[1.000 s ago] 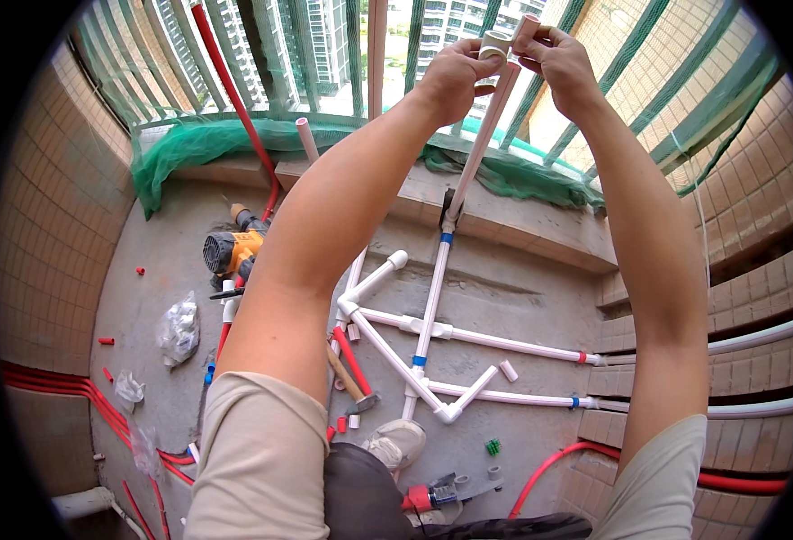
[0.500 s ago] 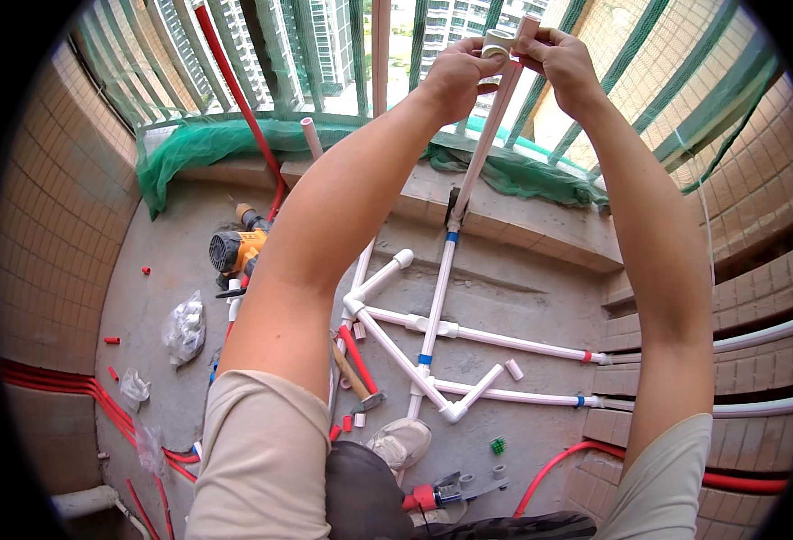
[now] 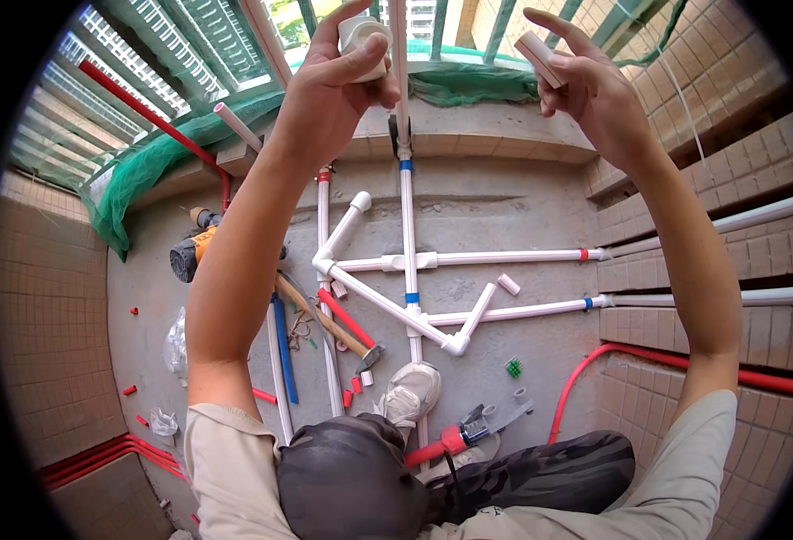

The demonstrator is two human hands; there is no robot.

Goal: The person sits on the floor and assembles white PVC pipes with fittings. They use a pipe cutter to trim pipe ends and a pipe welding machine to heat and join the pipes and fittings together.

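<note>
Left hand [image 3: 333, 94]: closed on the white fitting [image 3: 365, 43], thumb across its front, index finger stretched above.
Right hand [image 3: 599, 99]: pinching the short pipe [image 3: 540, 61] between thumb and fingers, index finger extended clear.
Fitting and short pipe: both raised near the top of view, well apart, the riser [image 3: 402, 112] showing between them.
Fitting to riser: close in view; contact cannot be told.
Floor pipes [image 3: 495, 258]: white, joined, with red and blue bands.
Hammer [image 3: 324, 317]: on the floor beside a red pipe [image 3: 347, 318], head near the shoe [image 3: 412, 391].
Drill [image 3: 195, 251]: at left on the floor, partly behind the left forearm.
Red-handled tool [image 3: 451, 440]: low, near the shoe.
Netting [image 3: 135, 198]: green, bunched along the ledge [image 3: 504, 139].
</note>
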